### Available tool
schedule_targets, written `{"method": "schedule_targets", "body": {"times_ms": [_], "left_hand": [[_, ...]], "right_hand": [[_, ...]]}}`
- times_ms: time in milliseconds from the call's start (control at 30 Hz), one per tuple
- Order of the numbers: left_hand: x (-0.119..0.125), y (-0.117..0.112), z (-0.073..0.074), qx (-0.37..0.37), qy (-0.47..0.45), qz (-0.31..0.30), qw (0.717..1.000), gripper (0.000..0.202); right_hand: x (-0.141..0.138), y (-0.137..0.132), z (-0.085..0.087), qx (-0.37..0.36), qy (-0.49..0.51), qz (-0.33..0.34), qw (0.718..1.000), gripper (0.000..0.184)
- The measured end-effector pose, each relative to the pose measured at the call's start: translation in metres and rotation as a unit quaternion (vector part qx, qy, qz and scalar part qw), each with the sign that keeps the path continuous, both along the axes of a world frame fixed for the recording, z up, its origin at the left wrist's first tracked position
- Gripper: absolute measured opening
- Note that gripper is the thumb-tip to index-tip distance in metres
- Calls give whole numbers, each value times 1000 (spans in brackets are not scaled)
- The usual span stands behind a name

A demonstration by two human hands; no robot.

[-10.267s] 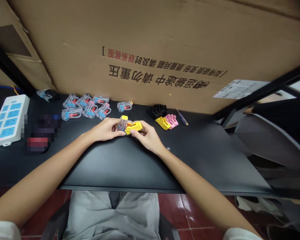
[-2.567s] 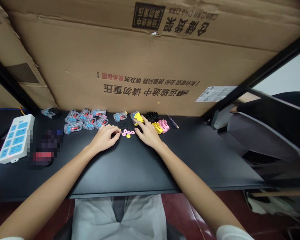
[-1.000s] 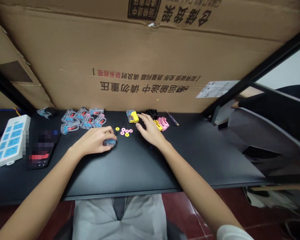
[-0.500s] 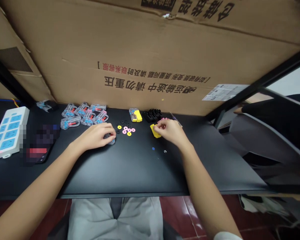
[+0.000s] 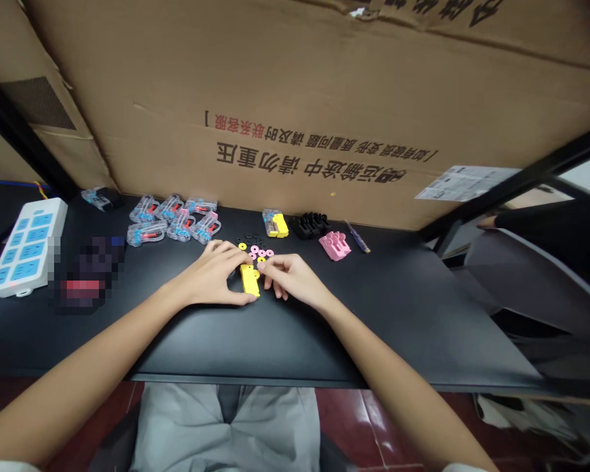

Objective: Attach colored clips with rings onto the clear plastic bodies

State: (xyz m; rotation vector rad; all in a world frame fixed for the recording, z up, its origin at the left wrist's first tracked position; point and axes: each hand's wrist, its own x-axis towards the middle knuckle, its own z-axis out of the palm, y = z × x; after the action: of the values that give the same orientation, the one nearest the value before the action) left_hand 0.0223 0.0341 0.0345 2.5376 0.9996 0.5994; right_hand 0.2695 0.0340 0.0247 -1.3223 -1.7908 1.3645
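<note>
Both hands meet at the middle of the black table [image 5: 383,308]. My left hand [image 5: 216,278] curls over a small clear plastic piece that is mostly hidden under its fingers. My right hand [image 5: 290,278] pinches a yellow plastic part [image 5: 249,279] and presses it against the piece in the left hand. Just beyond the fingers lie several small pink and yellow washers [image 5: 259,252] and tiny black rings. A clear piece with a yellow part fitted [image 5: 275,223] lies further back.
Several clear pieces with blue and red insides [image 5: 174,219] lie at the back left. Black parts [image 5: 311,224], pink parts [image 5: 335,244] and a small screwdriver [image 5: 357,236] lie at the back right. A white power strip [image 5: 24,246] lies far left. A cardboard box [image 5: 295,105] stands behind.
My right hand took a yellow part from the pile at the right and brought it to the left hand. The left hand kept hold of the clear piece it picked up.
</note>
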Motion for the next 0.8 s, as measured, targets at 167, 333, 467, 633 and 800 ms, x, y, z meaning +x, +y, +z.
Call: {"method": "schedule_targets", "body": {"times_ms": [167, 333, 467, 633, 800], "left_hand": [[0, 0, 0, -5, -6, -15, 1000, 56], [1, 0, -1, -8, -13, -8, 1000, 62], [1, 1, -3, -9, -13, -8, 1000, 64], [1, 3, -5, -5, -20, -17, 1000, 64], [1, 4, -6, -3, -15, -13, 1000, 63]], "right_hand": [[6, 7, -11, 252, -130, -36, 958, 23], [9, 7, -15, 313, -162, 18, 936, 18], [10, 5, -10, 295, -103, 14, 950, 25], [5, 3, -7, 89, 58, -28, 994, 42], [-2, -1, -10, 67, 67, -21, 995, 40]]}}
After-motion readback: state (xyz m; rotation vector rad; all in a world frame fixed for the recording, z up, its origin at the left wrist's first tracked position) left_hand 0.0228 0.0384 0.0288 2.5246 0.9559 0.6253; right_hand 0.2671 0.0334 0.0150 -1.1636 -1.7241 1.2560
